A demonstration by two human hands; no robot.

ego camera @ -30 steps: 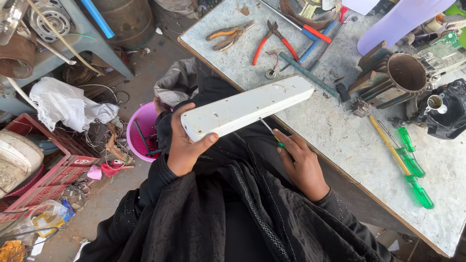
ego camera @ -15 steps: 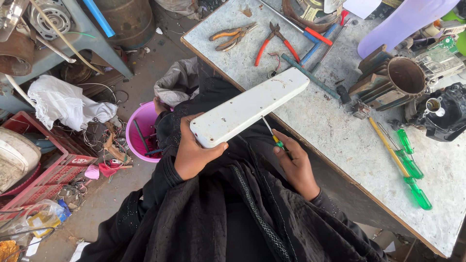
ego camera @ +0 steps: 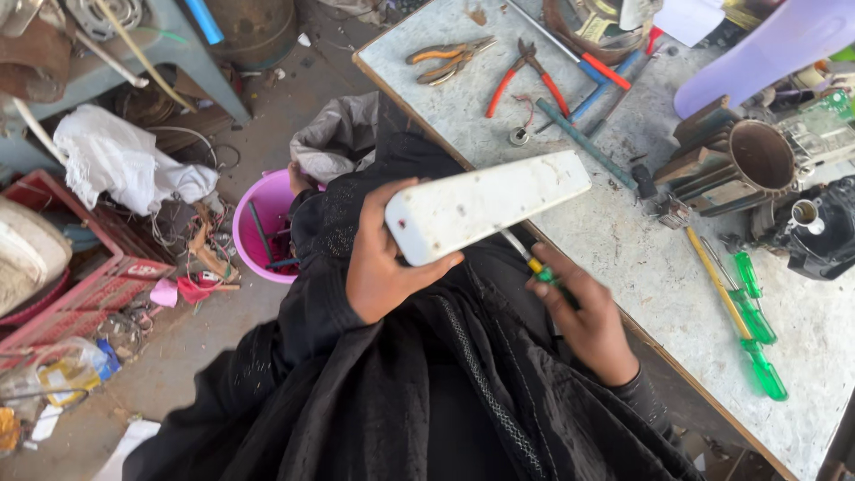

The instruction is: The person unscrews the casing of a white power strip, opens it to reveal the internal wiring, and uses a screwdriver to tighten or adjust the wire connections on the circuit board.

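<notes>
The long white plastic power-strip casing [ego camera: 488, 207] is held in the air over the person's lap, at the near-left edge of the workbench [ego camera: 641, 258]. Its long axis runs from lower left to upper right; the blunt, rounded end points at the left hand, the other end reaches out over the bench. Its face is smooth, scuffed and a little dirty.

The left hand [ego camera: 385, 267] is clamped round the casing's near end, thumb under the edge and fingers wrapped over the far side. The right hand [ego camera: 583, 316] is closed on the green-and-yellow handle of a screwdriver [ego camera: 527, 258], whose thin metal shaft slants up to the casing's underside.

The bench top is pale, speckled stone. On it, to the right, lie translucent green-handled screwdrivers [ego camera: 757, 334]; farther off lie red-handled pliers [ego camera: 524, 78] and orange-handled pliers [ego camera: 445, 61]. A pink plastic bucket [ego camera: 258, 227] stands on the floor to the left.
</notes>
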